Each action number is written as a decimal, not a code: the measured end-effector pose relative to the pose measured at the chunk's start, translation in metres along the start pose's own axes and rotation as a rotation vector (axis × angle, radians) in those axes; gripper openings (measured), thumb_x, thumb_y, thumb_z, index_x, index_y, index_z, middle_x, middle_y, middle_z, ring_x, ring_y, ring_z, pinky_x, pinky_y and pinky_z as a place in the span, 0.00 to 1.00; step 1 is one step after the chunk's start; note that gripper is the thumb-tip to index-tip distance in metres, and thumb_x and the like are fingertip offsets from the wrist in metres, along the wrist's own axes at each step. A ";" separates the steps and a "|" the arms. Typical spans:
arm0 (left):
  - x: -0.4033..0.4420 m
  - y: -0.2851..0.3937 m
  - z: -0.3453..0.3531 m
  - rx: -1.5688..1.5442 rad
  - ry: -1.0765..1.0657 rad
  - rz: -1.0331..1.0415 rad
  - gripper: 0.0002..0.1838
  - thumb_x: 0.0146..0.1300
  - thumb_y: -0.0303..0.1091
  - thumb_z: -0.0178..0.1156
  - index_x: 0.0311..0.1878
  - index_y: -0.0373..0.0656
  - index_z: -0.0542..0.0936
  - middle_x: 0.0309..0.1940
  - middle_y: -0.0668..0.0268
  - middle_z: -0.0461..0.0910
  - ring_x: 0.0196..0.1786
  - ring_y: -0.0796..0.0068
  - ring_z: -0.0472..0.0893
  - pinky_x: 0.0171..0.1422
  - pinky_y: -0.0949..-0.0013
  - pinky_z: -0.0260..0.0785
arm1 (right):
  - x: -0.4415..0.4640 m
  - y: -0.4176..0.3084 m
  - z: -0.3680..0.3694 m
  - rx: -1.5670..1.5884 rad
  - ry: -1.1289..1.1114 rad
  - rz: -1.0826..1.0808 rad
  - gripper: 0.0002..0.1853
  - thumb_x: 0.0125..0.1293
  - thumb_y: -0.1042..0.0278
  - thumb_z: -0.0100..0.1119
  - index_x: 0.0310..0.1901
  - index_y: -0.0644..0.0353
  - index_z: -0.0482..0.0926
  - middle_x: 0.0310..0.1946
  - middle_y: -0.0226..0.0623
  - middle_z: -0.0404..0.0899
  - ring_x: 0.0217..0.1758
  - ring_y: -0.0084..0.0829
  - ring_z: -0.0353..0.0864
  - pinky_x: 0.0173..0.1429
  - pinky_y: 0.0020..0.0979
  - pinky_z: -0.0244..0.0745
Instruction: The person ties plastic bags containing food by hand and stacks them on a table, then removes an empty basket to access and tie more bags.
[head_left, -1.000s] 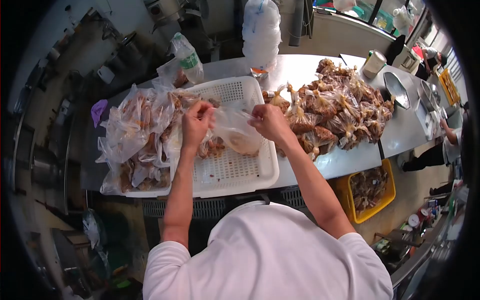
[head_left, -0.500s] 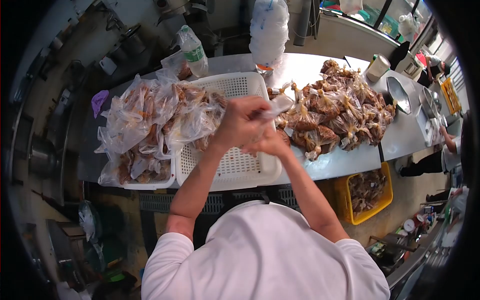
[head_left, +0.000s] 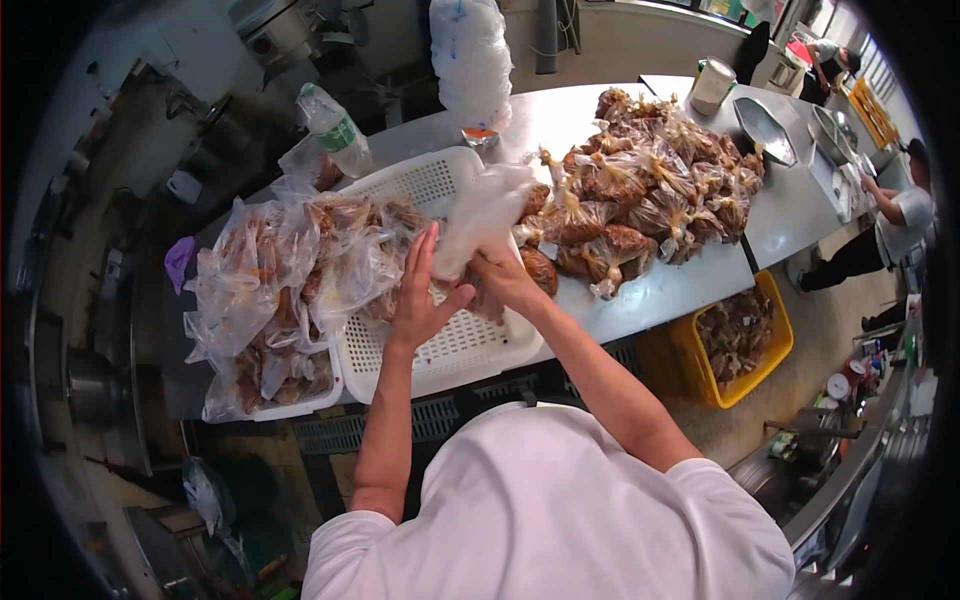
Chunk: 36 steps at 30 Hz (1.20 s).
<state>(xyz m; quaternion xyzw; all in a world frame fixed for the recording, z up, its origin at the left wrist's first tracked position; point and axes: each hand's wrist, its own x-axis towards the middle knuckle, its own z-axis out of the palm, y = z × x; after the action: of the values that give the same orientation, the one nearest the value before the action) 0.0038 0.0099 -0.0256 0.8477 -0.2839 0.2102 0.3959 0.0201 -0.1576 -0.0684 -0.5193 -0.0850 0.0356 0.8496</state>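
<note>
A clear plastic bag [head_left: 487, 210], smeared by motion, stands up from my right hand [head_left: 507, 280], whose fingers are closed on it. Something brownish shows in its lower part, partly hidden behind that hand. My left hand [head_left: 425, 305] is open beside the bag, fingers stretched upward and thumb apart. Both hands are over a white perforated basket [head_left: 440, 368]. Open clear bags of brown food [head_left: 350, 250] lie heaped at the basket's left part, near my left hand. To the right, knotted bags of brown food [head_left: 640, 190] form a pile on the metal table [head_left: 610, 310].
A yellow crate [head_left: 780, 335] holding more bags stands below the table's right side. Behind the basket are a green-labelled bottle [head_left: 338, 135] and a tall stack of wrapped plastic [head_left: 470, 65]. A white jar [head_left: 712, 85] stands farther right. Another person [head_left: 905, 215] works at the far right.
My left hand has come off the bag and opened, moving left and down. The bag now stands upright and spread in my right hand. The whole view has shifted and turned slightly.
</note>
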 end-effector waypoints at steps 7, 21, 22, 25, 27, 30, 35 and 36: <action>0.032 -0.030 -0.001 -1.559 0.276 -0.991 0.19 0.72 0.50 0.63 0.31 0.51 0.69 0.17 0.77 0.59 0.17 0.85 0.60 0.23 0.74 0.57 | -0.014 -0.024 0.027 -0.642 -0.412 0.191 0.13 0.72 0.61 0.56 0.40 0.66 0.78 0.27 0.47 0.82 0.34 0.47 0.84 0.42 0.42 0.76; 0.001 -0.035 -0.026 0.408 -0.484 0.096 0.22 0.57 0.45 0.72 0.50 0.46 0.78 0.43 0.63 0.82 0.48 0.55 0.82 0.67 0.48 0.62 | -0.007 -0.063 0.001 -1.131 -0.541 -0.225 0.12 0.68 0.62 0.60 0.39 0.64 0.81 0.32 0.55 0.81 0.41 0.58 0.80 0.49 0.50 0.75; 0.010 -0.040 -0.041 0.277 -0.659 -0.051 0.20 0.60 0.44 0.70 0.49 0.44 0.77 0.40 0.61 0.82 0.44 0.54 0.82 0.61 0.51 0.67 | -0.005 -0.063 -0.007 -1.275 -0.577 -0.320 0.10 0.66 0.64 0.61 0.38 0.64 0.82 0.33 0.52 0.80 0.43 0.55 0.80 0.50 0.49 0.75; 0.018 -0.017 -0.061 0.080 -0.757 -0.224 0.16 0.68 0.42 0.65 0.49 0.40 0.76 0.33 0.61 0.81 0.35 0.57 0.81 0.50 0.56 0.74 | 0.013 -0.070 -0.017 -1.362 -0.544 -0.494 0.07 0.61 0.70 0.62 0.36 0.65 0.83 0.34 0.48 0.80 0.45 0.52 0.79 0.50 0.47 0.75; 0.006 0.007 -0.051 0.025 -0.689 -0.256 0.15 0.73 0.41 0.61 0.50 0.38 0.76 0.30 0.63 0.80 0.30 0.61 0.80 0.45 0.59 0.76 | 0.018 -0.067 -0.006 -1.187 -0.295 -0.342 0.01 0.60 0.78 0.63 0.32 0.66 0.82 0.36 0.41 0.81 0.44 0.37 0.82 0.47 0.37 0.76; -0.017 0.057 -0.009 -1.179 -0.361 -0.474 0.19 0.81 0.44 0.49 0.49 0.37 0.79 0.30 0.73 0.75 0.35 0.80 0.76 0.45 0.65 0.74 | 0.015 -0.071 0.026 -0.518 -0.170 -0.122 0.02 0.65 0.77 0.63 0.35 0.67 0.82 0.36 0.35 0.80 0.45 0.24 0.80 0.48 0.28 0.75; -0.026 -0.041 0.008 -0.624 -0.398 -0.473 0.14 0.74 0.37 0.59 0.51 0.34 0.80 0.36 0.68 0.80 0.39 0.77 0.80 0.48 0.70 0.76 | 0.017 -0.048 0.034 -0.479 -0.421 -0.272 0.10 0.71 0.66 0.64 0.45 0.65 0.83 0.35 0.32 0.83 0.39 0.28 0.80 0.49 0.31 0.76; -0.024 -0.063 -0.003 -0.612 -0.280 -0.362 0.14 0.72 0.36 0.61 0.51 0.34 0.81 0.38 0.67 0.82 0.40 0.76 0.81 0.49 0.71 0.76 | 0.017 -0.045 0.036 -0.475 -0.428 -0.273 0.10 0.71 0.66 0.64 0.45 0.65 0.83 0.35 0.32 0.83 0.39 0.28 0.80 0.49 0.31 0.76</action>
<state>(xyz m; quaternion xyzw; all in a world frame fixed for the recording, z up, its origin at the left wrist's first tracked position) 0.0267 0.0527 -0.0724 0.7473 -0.2306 -0.0753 0.6186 0.0286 -0.1441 -0.0109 -0.6672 -0.3360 0.0088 0.6647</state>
